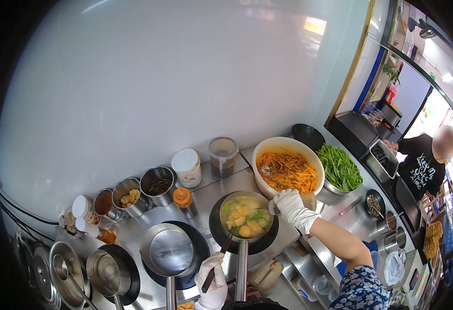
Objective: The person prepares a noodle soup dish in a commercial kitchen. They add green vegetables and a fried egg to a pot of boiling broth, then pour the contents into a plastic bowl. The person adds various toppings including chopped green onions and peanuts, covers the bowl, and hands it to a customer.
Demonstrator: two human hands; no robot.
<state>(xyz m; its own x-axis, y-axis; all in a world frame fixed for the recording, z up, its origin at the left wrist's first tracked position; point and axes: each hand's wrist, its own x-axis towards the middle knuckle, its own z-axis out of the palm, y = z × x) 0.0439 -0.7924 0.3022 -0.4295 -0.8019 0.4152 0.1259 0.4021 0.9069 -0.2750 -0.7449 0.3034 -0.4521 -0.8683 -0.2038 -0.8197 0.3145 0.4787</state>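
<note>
My left hand, in a white glove, is closed around the dark wooden handle of a utensil. The far end of that utensil reaches into the soup, which has leafy greens, yellowish pieces and a round yolk-like piece. A long-handled steel saucepan holds the soup and stands on a round black hob. At the pan's right rim is my right hand, also gloved, its fingers closed on a small greyish vessel, partly hidden by the hand.
A white tub of shredded carrot and a bowl of green leaves stand behind my right hand. Left are two more pans, a sauce bottle and several steel pots. A person stands beyond the counter at right.
</note>
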